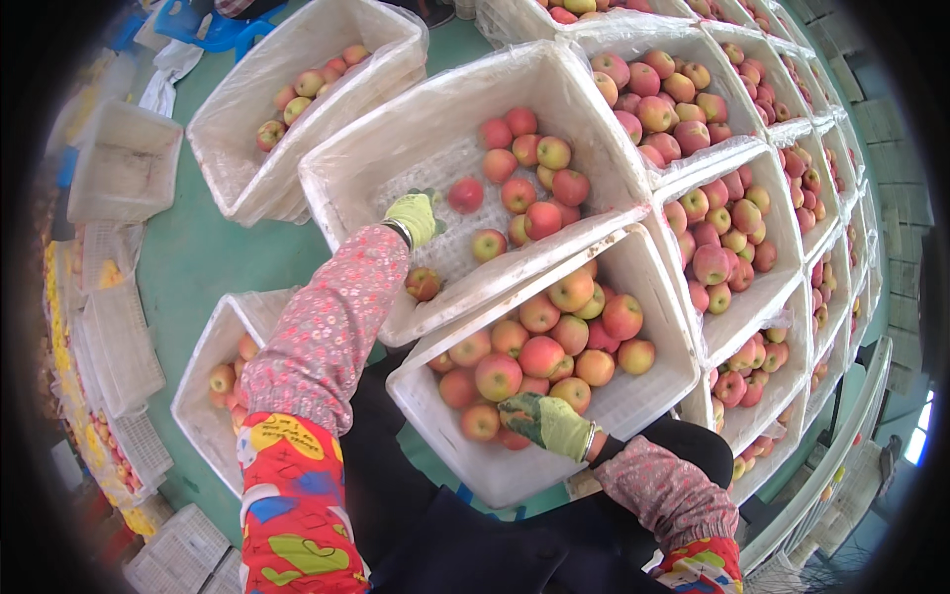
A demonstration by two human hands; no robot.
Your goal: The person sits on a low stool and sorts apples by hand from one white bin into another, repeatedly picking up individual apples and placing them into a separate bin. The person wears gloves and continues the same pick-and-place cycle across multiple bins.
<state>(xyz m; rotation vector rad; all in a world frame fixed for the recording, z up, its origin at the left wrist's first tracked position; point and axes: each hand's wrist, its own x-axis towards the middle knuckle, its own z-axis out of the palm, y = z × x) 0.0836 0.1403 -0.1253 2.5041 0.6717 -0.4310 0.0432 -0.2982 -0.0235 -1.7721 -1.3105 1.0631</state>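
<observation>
My left hand (415, 217), in a yellow-green work glove, is over the floor of a large white plastic crate (460, 93) lined with clear film. Its fingers are partly hidden, so whether they hold anything does not show. A red apple (465, 194) lies just right of it, and a blotched apple (423, 284) lies below it by the crate wall. More apples fill the crate's right part. My right hand (548, 425), gloved with a dark green palm, rests at the lower edge of the apples in a nearer white crate (490, 479), touching an apple (480, 422); its grip is unclear.
Crates of apples (711, 264) stand in rows at the right. Another crate with several apples (297, 110) is at the upper left, and one (204, 416) sits beside my left arm. A white crate (126, 163), baskets (119, 349) and a blue plastic stool (200, 26) stand farther left.
</observation>
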